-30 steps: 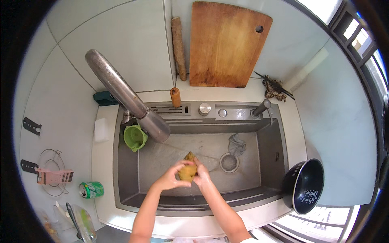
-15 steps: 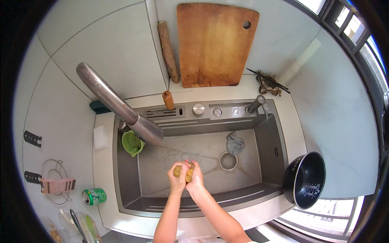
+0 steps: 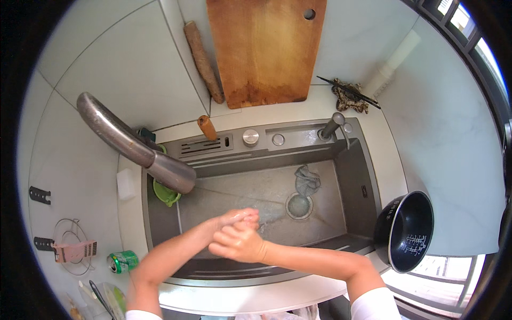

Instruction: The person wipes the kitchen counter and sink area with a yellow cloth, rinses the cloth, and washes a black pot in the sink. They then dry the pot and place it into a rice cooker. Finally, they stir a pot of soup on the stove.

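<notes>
Over the grey sink (image 3: pixel 356 176), my left hand (image 3: pixel 226 223) has its fingers curled, partly behind my right hand (image 3: pixel 239 242), whose fingers are closed too. The two press together, and whatever they hold is hidden. The steel faucet (image 3: pixel 170 172) hangs to their upper left, partly over a green strainer cup (image 3: pixel 165 194) in the sink's corner. Right of my hands are the round drain (image 3: pixel 298 207) and a crumpled grey cloth (image 3: pixel 308 180). Water glistens on the basin floor.
A cutting board (image 3: pixel 264 50) and brown root (image 3: pixel 202 61) lean at the back. A black pot (image 3: pixel 402 232) sits on the right rim. At left are a green can (image 3: pixel 122 262), white block (image 3: pixel 126 184) and pink grater (image 3: pixel 74 252). Dark sticks (image 3: pixel 349 92) rest on a holder.
The yellow item seen between my hands earlier is now hidden. My hands have turned, with the right across the left and both forearms spread wider. The view has shifted too.
</notes>
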### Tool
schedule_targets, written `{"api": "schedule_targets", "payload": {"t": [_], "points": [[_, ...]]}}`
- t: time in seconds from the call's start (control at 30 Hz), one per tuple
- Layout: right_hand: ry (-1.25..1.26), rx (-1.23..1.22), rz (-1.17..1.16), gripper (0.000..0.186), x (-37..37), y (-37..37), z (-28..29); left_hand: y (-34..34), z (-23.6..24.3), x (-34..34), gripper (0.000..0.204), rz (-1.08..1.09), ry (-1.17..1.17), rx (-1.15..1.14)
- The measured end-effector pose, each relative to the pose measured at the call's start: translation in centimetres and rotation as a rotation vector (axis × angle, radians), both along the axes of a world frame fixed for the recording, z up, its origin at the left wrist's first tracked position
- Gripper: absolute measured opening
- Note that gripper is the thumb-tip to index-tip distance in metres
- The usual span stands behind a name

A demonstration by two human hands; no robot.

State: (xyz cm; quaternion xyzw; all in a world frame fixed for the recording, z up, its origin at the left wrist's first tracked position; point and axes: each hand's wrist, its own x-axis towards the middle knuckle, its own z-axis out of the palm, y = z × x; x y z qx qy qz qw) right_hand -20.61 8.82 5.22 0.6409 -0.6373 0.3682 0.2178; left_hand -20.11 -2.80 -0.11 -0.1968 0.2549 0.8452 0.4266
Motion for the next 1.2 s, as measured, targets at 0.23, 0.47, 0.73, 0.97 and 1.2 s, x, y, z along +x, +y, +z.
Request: {"api": "schedule_targets", "payload": {"t": [0.23, 0.47, 0.73, 0.97, 1.2], "points": [[0.224, 0.328, 0.209, 0.015, 4.6, 0.4, -3.2, 2.0, 2.6, 0.6, 0.043, -0.607, 0.212, -0.42], [0.424, 0.476, 0.335, 0.019, 3.9, -0.9, -6.4, 2.4, -1.9, 1.1, 0.044, -0.728, 0.258, -0.93], [-1.333, -0.023, -0.587, 0.025, 1.3, 7.1, -2.0, 0.5, 4.3, 1.8, 0.052, 0.236, 0.428, -0.364], [-1.552, -0.54, -0.668, 0.027, 3.1, 11.9, 3.5, 6.7, 8.2, 7.8, 0.047, 0.242, 0.875, -0.944], [-1.413, -0.549, -0.393, 0.015, 2.4, 16.0, 9.4, 9.8, 12.0, 9.8, 0.023, 0.197, 1.216, -1.352]]}}
